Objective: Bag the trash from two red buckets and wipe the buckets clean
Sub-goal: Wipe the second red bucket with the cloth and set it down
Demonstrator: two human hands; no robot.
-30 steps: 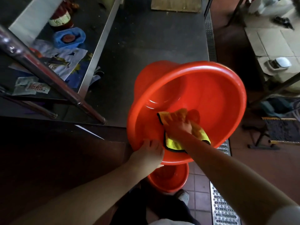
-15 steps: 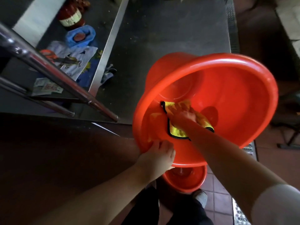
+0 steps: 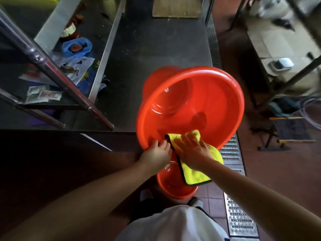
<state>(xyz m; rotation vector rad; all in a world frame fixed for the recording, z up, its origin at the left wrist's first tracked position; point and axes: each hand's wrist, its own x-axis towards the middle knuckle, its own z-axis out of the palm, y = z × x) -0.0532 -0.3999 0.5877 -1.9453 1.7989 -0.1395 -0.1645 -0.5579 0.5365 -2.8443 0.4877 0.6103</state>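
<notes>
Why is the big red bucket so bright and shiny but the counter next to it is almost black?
Head view: light falls on the big red bucket, leaving white glints on its inner wall, while the counter at lower left lies in deep shadow; straight rails look bent and splayed by the wide-angle lens.
</notes>
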